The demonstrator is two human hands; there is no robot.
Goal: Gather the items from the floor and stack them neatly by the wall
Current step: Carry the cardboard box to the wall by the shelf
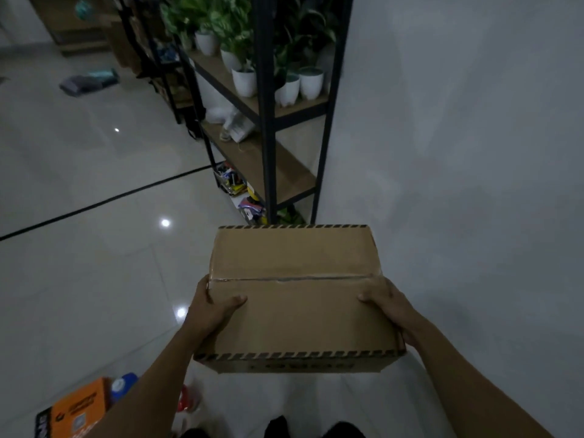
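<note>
Carrying step: both hands, left hand (212,306) and right hand (386,303), clasp the sealed cardboard box (297,298) by its sides, thumbs on top, held off the floor (94,273). Next, likely lower it against the wall (458,153) at 1 o'clock. Fingers underneath are hidden (the orange box (80,409) at 8 o'clock is cut off).

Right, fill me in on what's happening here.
A person is carrying a closed cardboard box with both hands: the left hand grips its left side, the right hand its right, thumbs on top. The box is held off the floor, facing the white wall beside a black shelf of potted plants. An orange box lies on the floor at lower left.
</note>
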